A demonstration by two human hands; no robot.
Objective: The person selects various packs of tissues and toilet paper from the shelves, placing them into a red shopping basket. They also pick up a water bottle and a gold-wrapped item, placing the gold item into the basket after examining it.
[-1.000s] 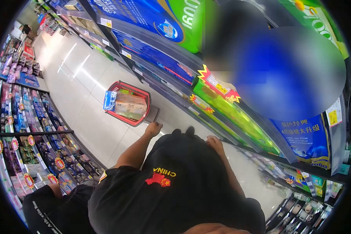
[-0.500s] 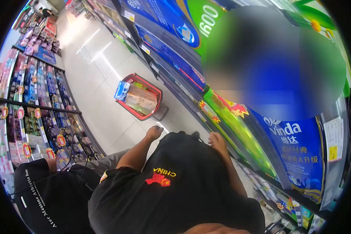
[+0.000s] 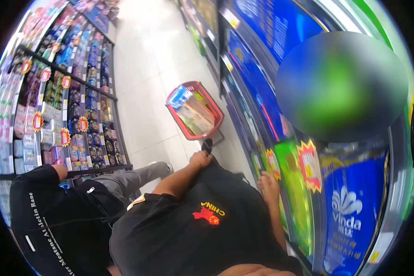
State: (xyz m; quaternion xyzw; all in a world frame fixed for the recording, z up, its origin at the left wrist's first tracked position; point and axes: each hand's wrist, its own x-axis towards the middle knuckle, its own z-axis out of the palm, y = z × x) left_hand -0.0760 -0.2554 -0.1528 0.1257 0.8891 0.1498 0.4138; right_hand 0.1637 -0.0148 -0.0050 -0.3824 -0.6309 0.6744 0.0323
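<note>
A red shopping basket (image 3: 198, 137) stands on the floor ahead of me, its dark handle (image 3: 221, 138) turned my way. Inside lie a blue-and-white package (image 3: 181, 97), a pale brownish pack (image 3: 198, 115) and something green. My left hand (image 3: 201, 159) is closed in a loose fist in front of my body, nearest the basket, with nothing visible in it. Beside the shelf on my right, my right hand (image 3: 268, 182) hangs with loosely bent fingers slightly apart, holding nothing. It is close to a green package (image 3: 295, 198), but whether they touch cannot be told.
Shelves with large blue Vinda packs (image 3: 349, 211) and starburst price tags (image 3: 309, 166) line my right. Packed shelves (image 3: 50, 119) run along the left. A person in a black top (image 3: 55, 216) and grey trousers is close on my left. The tiled aisle (image 3: 142, 78) stretches ahead.
The view has turned, so the basket appears further right. The blue-and-white package now lies across the basket's upper left. Both hands have shifted, and the other person's leg has come into view.
</note>
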